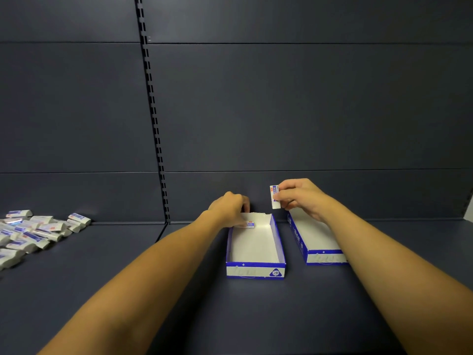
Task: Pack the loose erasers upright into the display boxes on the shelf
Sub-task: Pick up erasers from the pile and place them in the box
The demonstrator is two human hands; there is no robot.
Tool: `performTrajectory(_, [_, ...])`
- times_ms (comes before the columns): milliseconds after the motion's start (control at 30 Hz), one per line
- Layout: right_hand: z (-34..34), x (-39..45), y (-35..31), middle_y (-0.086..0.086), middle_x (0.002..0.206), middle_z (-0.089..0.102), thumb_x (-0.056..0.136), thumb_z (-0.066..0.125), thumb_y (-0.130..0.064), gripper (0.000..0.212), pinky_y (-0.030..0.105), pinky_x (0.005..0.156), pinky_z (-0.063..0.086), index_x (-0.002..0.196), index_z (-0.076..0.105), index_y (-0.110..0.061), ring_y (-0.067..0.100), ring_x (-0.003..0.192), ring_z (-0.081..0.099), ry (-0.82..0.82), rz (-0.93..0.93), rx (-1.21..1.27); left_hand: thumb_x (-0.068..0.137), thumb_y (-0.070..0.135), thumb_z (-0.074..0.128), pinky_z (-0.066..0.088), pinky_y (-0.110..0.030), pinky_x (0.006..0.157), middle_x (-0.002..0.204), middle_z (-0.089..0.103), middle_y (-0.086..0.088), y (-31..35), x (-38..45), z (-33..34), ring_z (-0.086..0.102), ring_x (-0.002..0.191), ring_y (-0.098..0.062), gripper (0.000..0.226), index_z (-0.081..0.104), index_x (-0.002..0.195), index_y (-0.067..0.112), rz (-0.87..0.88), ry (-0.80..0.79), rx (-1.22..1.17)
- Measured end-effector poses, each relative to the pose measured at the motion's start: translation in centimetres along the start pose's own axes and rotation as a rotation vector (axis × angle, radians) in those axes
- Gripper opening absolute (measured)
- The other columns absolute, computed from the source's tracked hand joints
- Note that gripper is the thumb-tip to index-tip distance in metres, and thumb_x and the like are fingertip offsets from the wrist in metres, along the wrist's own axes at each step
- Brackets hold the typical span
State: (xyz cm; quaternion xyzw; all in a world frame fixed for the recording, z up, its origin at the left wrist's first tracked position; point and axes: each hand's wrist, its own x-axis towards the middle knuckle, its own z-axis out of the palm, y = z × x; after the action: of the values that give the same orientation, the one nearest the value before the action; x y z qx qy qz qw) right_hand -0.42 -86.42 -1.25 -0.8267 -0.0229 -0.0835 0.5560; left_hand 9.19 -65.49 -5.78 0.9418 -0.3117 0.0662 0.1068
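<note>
Head view, my left hand inside the far end of the left display box, fingers pinching an eraser at its back wall, my right hand above the right display box, fingers pinching a second eraser upright, loose erasers piled far left on the shelf.

Blue-white display box, dark-grey shelf

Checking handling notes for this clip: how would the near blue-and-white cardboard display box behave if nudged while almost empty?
The near blue-and-white cardboard display box looks thin-walled and holds one small wrapped eraser, so it is probably light and would slide on the smooth dark shelf. Being low and wide, it seems unlikely to tip. Its walls may flex.
</note>
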Motion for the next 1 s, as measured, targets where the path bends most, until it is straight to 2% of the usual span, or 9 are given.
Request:
performTrajectory(133, [0.1,0.1,-0.1,0.017,0.086,0.07,0.083,0.071,0.0,0.018,0.03,0.07,0.053,0.099,0.076,-0.007,0.024,0.076,0.059,-0.039,-0.017,0.027,0.082,0.031,0.081,0.058,-0.032,0.08,0.105,0.068,0.0,-0.7,-0.3,-0.5,0.064,0.09,-0.017,0.03,0.065,0.105,0.02,-0.01,-0.021,-0.004])
performTrajectory(300, [0.6,0.2,-0.2,0.02,0.083,0.073,0.083,0.064,0.001,0.008,0.037,0.074,0.053,0.085,0.071,0.003,0.026,0.077,0.062,-0.059,-0.032,-0.049,0.082,0.026,0.081,0.052,-0.025,0.074,0.106,0.068,-0.002,-0.9,-0.3,-0.6,0.062,0.088,-0.015,0.03,0.067,0.108,0.018,-0.009,-0.028,-0.026])
performTrajectory(467, [1.5,0.4,-0.1,0.009,0.08,0.074,0.08,0.072,-0.007,0.006,0.027,0.062,0.052,0.076,0.075,-0.011,0.017,0.072,0.063,-0.124,0.012,-0.367,0.085,0.022,0.078,0.055,-0.026,0.078,0.107,0.068,-0.002,-1.0,-0.3,-0.1,0.062,0.089,-0.014,0.025,0.066,0.107,0.018,-0.017,-0.013,-0.055])
performTrajectory(600, [2.8,0.2,-1.3,-0.005,0.079,0.075,0.08,0.08,-0.02,0.001,0.023,0.068,0.054,0.08,0.079,-0.02,0.014,0.085,0.07,-0.291,-0.016,-0.608,0.085,0.022,0.078,0.056,-0.026,0.078,0.107,0.068,-0.001,-1.2,-0.2,0.0,0.064,0.09,-0.015,0.024,0.065,0.105,0.02,-0.016,-0.014,-0.071])
performTrajectory(667, [3.8,0.2,-2.2,-0.007,0.08,0.077,0.08,0.081,-0.027,0.008,0.026,0.072,0.055,0.084,0.08,-0.021,0.018,0.091,0.071,-0.402,0.018,-0.716,0.085,0.022,0.078,0.054,-0.025,0.077,0.107,0.069,-0.001,-1.3,-0.1,0.0,0.064,0.088,-0.014,0.024,0.065,0.105,0.02,-0.01,-0.01,-0.067])
performTrajectory(700, [4.4,0.2,-2.5,-0.006,0.08,0.077,0.08,0.082,-0.03,0.013,0.027,0.071,0.054,0.087,0.08,-0.02,0.02,0.09,0.071,-0.436,0.059,-0.758,0.084,0.022,0.078,0.054,-0.024,0.076,0.106,0.069,-0.001,-1.3,-0.1,-0.1,0.063,0.088,-0.014,0.024,0.065,0.105,0.019,-0.007,-0.007,-0.066])
performTrajectory(767, [5.6,0.2,-2.9,-0.001,0.081,0.078,0.08,0.081,-0.038,0.028,0.027,0.061,0.048,0.09,0.078,-0.012,0.019,0.073,0.065,-0.471,0.157,-0.816,0.083,0.021,0.079,0.052,-0.023,0.075,0.105,0.07,-0.001,-1.4,-0.1,-0.1,0.062,0.086,-0.013,0.024,0.067,0.104,0.018,0.0,0.001,-0.062])
performTrajectory(867, [7.3,0.0,-3.1,0.001,0.074,0.077,0.077,0.082,-0.048,0.037,0.023,0.054,0.04,0.08,0.073,-0.012,0.012,0.058,0.055,-0.452,0.254,-0.842,0.082,0.02,0.08,0.055,-0.026,0.077,0.103,0.07,0.0,-1.5,-0.2,-0.1,0.063,0.087,-0.015,0.023,0.068,0.102,0.017,0.006,0.013,-0.067])
performTrajectory(1000, [9.3,-0.4,-3.0,-0.002,0.066,0.074,0.074,0.083,-0.05,0.039,0.023,0.058,0.046,0.081,0.064,-0.016,0.01,0.058,0.063,-0.445,0.274,-0.895,0.082,0.021,0.079,0.049,-0.023,0.072,0.092,0.066,0.004,-1.5,-0.3,-0.1,0.061,0.083,-0.014,0.019,0.069,0.098,0.018,0.003,0.034,-0.074])
